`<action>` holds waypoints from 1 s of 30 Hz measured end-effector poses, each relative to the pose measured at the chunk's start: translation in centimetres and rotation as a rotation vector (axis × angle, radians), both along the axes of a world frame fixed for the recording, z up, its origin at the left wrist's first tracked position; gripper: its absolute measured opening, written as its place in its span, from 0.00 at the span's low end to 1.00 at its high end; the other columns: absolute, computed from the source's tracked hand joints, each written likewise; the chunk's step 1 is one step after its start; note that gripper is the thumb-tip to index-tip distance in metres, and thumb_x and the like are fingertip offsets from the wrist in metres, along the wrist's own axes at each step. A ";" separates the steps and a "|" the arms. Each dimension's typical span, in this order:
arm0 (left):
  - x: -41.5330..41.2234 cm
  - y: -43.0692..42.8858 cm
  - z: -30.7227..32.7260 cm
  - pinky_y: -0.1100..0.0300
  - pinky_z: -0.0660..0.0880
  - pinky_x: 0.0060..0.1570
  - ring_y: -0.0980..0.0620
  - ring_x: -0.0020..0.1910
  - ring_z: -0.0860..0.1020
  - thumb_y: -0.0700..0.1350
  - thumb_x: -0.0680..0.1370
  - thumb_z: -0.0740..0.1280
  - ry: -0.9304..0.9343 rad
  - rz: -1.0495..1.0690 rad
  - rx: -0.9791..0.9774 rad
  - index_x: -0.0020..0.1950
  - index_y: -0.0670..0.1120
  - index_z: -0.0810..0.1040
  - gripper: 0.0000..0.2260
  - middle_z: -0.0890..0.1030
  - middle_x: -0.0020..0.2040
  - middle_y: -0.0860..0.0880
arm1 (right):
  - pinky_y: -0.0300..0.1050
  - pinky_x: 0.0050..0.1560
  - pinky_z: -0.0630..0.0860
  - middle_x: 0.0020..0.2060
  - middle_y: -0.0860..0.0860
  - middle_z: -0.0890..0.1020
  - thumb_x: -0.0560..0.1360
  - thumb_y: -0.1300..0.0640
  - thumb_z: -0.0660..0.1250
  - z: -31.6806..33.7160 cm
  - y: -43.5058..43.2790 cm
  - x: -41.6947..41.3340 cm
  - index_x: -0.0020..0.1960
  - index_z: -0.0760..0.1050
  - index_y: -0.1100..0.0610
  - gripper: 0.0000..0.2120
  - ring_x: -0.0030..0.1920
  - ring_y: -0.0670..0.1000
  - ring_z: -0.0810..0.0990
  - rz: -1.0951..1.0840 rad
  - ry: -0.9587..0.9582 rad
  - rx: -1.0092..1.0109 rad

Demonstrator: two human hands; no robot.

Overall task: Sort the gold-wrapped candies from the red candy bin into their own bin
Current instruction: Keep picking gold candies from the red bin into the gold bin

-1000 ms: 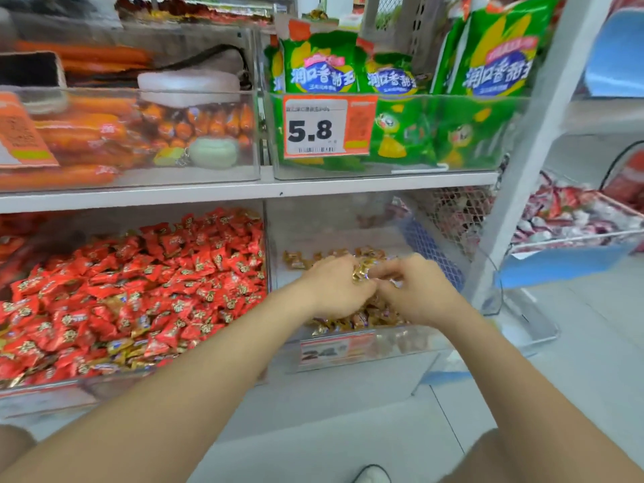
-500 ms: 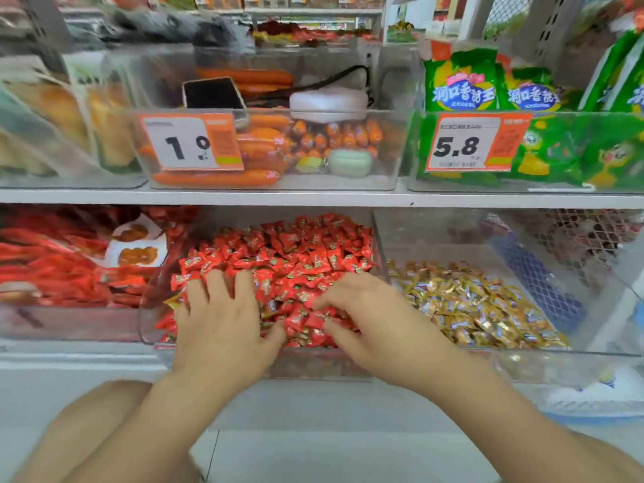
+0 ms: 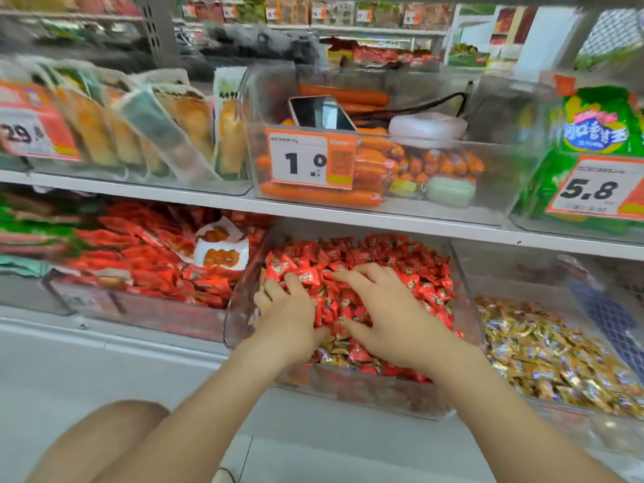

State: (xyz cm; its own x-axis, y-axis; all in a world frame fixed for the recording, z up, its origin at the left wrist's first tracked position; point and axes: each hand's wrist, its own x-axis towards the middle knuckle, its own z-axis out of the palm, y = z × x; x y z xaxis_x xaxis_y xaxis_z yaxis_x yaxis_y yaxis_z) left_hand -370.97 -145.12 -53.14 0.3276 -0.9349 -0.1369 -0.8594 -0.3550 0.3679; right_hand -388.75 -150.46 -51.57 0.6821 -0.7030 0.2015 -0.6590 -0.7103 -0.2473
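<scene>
A clear bin (image 3: pixel 376 392) on the lower shelf holds a heap of red candies (image 3: pixel 411 270). A few gold-wrapped candies (image 3: pixel 334 352) show at its front, between my wrists. My left hand (image 3: pixel 289 315) lies in the bin's left part with fingers spread over the red candies. My right hand (image 3: pixel 393 312) rests on the heap's middle, fingers straight and spread. Neither hand holds anything that I can see. To the right, a second clear bin (image 3: pixel 501 270) is filled with gold candies (image 3: pixel 547 353).
Left of the red bin lies a bin of red snack packets (image 3: pixel 146 259). The shelf above (image 3: pixel 348 212) carries a clear box of orange sausages with a 1.0 price tag (image 3: pixel 312 158), a phone (image 3: pixel 320 113), and green corn bags (image 3: pixel 592 134). My knee (image 3: pixel 115 437) is at lower left.
Both hands left the gold candy bin and moved left onto the red candy heap. The view swung left. In the last half second the hands pushed deeper over the red candies.
</scene>
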 end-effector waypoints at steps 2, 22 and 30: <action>-0.2 -1.3 -0.4 0.39 0.64 0.72 0.30 0.75 0.56 0.54 0.76 0.76 0.026 -0.074 -0.075 0.81 0.42 0.46 0.48 0.55 0.75 0.35 | 0.53 0.74 0.67 0.70 0.49 0.68 0.77 0.55 0.71 0.3 -0.2 0.0 0.80 0.63 0.45 0.35 0.69 0.53 0.66 -0.015 -0.098 0.000; 4.9 3.0 2.9 0.46 0.69 0.73 0.47 0.76 0.64 0.66 0.70 0.78 0.048 -0.268 -0.042 0.80 0.50 0.61 0.46 0.64 0.75 0.49 | 0.58 0.66 0.70 0.65 0.48 0.79 0.79 0.51 0.68 1.0 -0.7 -0.1 0.72 0.76 0.47 0.21 0.68 0.55 0.73 -0.221 -0.002 -0.150; 3.2 -0.2 2.0 0.50 0.69 0.70 0.51 0.68 0.68 0.45 0.87 0.60 -0.009 -0.403 -0.412 0.72 0.48 0.75 0.14 0.73 0.68 0.50 | 0.46 0.61 0.75 0.55 0.44 0.79 0.79 0.58 0.69 1.4 1.1 1.6 0.60 0.79 0.47 0.12 0.59 0.48 0.75 0.026 -0.067 -0.066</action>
State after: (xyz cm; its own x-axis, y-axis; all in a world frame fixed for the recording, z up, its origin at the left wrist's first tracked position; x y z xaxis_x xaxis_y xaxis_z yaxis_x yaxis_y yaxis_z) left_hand -367.79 -145.31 -51.14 -0.0660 -0.9616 0.2662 -0.9008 0.1722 0.3987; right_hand -387.11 -149.31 -50.15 0.6831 -0.6690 0.2928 -0.6237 -0.7431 -0.2427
